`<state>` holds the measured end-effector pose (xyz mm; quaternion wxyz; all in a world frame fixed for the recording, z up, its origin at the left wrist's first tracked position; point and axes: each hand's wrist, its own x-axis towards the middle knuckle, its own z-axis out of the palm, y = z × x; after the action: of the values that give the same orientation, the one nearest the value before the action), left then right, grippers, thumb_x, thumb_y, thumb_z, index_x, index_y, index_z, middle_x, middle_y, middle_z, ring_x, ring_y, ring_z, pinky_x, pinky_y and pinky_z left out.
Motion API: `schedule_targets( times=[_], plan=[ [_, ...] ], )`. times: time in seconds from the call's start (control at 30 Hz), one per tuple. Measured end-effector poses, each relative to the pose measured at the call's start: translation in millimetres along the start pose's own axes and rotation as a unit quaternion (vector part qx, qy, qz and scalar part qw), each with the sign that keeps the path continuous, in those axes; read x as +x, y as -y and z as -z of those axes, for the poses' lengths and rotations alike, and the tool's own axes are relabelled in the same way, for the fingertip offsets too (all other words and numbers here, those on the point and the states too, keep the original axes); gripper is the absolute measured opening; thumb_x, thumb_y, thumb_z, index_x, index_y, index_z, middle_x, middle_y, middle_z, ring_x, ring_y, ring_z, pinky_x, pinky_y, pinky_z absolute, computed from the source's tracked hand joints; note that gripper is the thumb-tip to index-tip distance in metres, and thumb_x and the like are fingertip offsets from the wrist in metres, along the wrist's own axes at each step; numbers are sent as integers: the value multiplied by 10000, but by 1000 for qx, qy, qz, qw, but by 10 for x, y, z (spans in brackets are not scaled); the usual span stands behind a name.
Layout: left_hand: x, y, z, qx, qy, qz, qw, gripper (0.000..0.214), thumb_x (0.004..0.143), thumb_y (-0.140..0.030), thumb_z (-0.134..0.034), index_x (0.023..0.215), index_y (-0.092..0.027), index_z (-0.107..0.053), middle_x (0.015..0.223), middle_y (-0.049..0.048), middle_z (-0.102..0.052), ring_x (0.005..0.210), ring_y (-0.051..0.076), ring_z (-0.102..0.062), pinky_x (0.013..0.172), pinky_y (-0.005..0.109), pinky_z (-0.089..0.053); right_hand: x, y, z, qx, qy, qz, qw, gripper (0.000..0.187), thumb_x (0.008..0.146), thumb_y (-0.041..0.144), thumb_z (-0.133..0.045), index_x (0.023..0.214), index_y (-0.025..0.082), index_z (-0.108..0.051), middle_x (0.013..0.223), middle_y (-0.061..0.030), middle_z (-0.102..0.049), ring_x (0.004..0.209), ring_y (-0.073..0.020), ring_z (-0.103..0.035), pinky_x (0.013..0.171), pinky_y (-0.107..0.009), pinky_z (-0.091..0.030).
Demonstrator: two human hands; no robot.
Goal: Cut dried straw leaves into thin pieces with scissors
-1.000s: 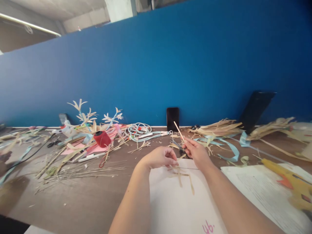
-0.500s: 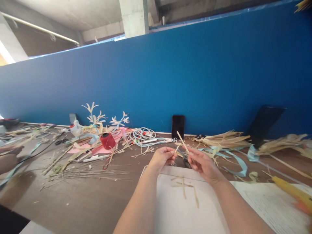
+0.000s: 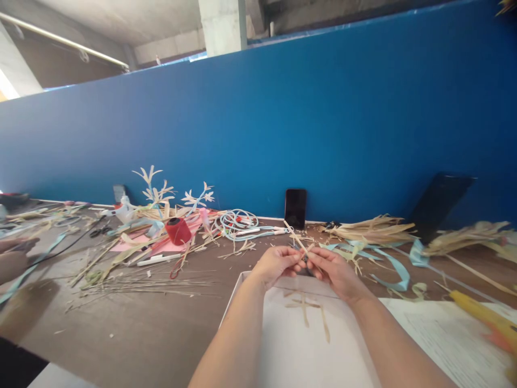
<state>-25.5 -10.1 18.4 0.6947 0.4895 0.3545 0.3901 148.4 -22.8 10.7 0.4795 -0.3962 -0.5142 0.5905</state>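
Note:
My left hand (image 3: 280, 263) and my right hand (image 3: 330, 269) meet fingertip to fingertip above the far edge of a white board (image 3: 311, 355). Between the right fingers and thumb a pale straw strip (image 3: 294, 233) is pinched, slanting up to the left. The left fingers are closed in a pinch too, at the strip's lower end; the small straw piece in them is mostly hidden. Several flat brown straw strips (image 3: 305, 310) lie on the board like the strokes of a character. Dark scissors (image 3: 309, 271) are partly covered behind my hands.
Behind stands a dark phone (image 3: 295, 209) against a blue partition (image 3: 258, 134). A red thread spool (image 3: 177, 231), straw flowers (image 3: 155, 188), coiled pale-blue cord (image 3: 238, 223) and a white pen (image 3: 159, 260) lie left. Right are straw bundles (image 3: 371, 231), blue ribbon (image 3: 398, 275) and a yellow-handled tool (image 3: 480, 315). Another person's hand (image 3: 16, 258) is far left.
My hands have come together, closing the gap between their fingertips. The straw strip in the right hand has shifted left and tilted more.

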Motion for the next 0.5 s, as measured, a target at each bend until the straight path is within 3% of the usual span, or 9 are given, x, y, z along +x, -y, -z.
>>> schedule_targets(
  times=[0.17,0.3,0.5],
  plan=[
    [-21,-37,-15,54,-28,-6,998,340,692,-382,-662,887,-105,-632,868,101,-662,692,108,-600,589,215,-476,32,-24,-15,-14,-45,8,999,290,699,441,-665,780,165,-629,677,3,-549,461,-58,-382,414,-194,-238],
    [-6,-29,-28,94,-35,0,995,269,716,-326,-642,874,-107,-639,843,94,-665,686,105,-596,596,221,-488,46,-50,-9,-18,-39,14,999,279,710,441,-653,791,175,-631,683,8,-554,461,-59,-385,418,-191,-229],
    [26,-15,-42,139,-79,-3,987,172,732,-255,-608,813,-106,-632,743,75,-658,628,101,-587,556,215,-478,43,-36,-43,-69,-26,-11,997,357,682,436,-675,932,183,-654,676,1,-590,464,-72,-420,436,-200,-279]
  ],
)
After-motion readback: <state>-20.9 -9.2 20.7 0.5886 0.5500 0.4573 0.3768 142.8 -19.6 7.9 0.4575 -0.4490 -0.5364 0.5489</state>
